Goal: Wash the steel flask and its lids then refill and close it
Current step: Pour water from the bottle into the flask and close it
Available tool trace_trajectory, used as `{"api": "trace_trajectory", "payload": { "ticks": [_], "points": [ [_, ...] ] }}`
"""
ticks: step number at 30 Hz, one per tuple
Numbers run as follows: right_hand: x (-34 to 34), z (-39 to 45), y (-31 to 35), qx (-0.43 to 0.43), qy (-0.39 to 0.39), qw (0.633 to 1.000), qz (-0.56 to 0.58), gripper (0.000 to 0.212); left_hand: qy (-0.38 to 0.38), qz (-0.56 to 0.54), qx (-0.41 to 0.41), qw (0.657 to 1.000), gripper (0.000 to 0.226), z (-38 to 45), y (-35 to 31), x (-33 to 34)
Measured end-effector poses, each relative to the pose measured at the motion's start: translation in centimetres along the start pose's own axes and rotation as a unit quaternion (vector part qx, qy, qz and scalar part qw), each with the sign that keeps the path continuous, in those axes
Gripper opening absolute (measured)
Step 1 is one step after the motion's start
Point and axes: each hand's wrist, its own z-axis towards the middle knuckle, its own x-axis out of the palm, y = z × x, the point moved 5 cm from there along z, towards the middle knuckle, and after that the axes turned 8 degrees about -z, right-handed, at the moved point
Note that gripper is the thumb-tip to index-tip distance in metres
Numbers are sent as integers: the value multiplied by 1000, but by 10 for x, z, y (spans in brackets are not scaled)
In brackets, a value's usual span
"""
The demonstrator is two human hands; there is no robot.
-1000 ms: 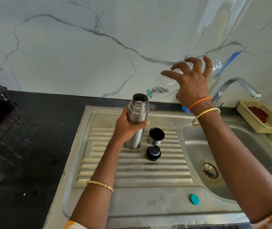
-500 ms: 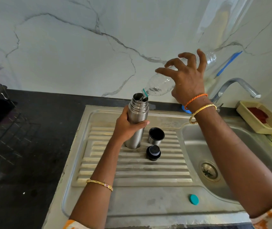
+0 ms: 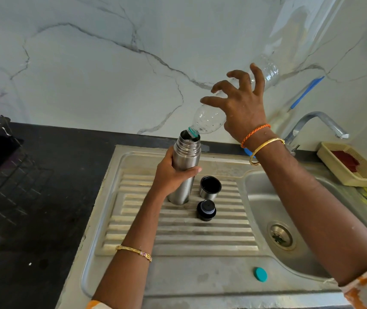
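Head view looks down on a steel sink unit (image 3: 178, 275) set into a black counter (image 3: 33, 219), with a marbled wall behind. The steel flask (image 3: 186, 168) stands upright on the ribbed drainboard (image 3: 178, 237), its mouth open and uncapped. The left hand (image 3: 173, 175) is wrapped around the flask's middle, thumb across the front, holding it firmly. The right hand (image 3: 242, 110) grips a clear plastic bottle (image 3: 209, 120) from above with the fingers spread over its body; the bottle is tilted steeply, neck down and base up toward the wall, and its teal-ringed neck rests at the rim of the flask's mouth. Whether water is running cannot be told. Just right of the flask, on the drainboard, sits the steel cup lid (image 3: 210, 188), open side up with a dark inside, and just in front of it the black stopper lid (image 3: 206, 210); the two lids are near each other and close to the flask but not touching it. A small teal bottle cap (image 3: 260, 274) lies on the flat front edge of the sink unit, well apart from the rest. The basin with its drain (image 3: 280, 236) is to the right, the tap (image 3: 318, 123) behind it, and a yellow tray (image 3: 343, 172) holding something red sits at the far right.
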Motion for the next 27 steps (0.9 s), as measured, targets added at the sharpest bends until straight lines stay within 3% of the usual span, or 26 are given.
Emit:
{"api": "trace_trajectory", "payload": {
  "ticks": [18,22,27],
  "points": [
    [-2,8,14,-80,-33,996,-24,48,0,3,-2,1000,67,0,3,0],
    [3,-2,11,-9,2,1000,-5,58,0,8,-11,1000,70,-1,7,-1],
    [12,-40,-4,157,185,966,92,82,-19,68,-9,997,86,-9,6,-3]
  ]
}}
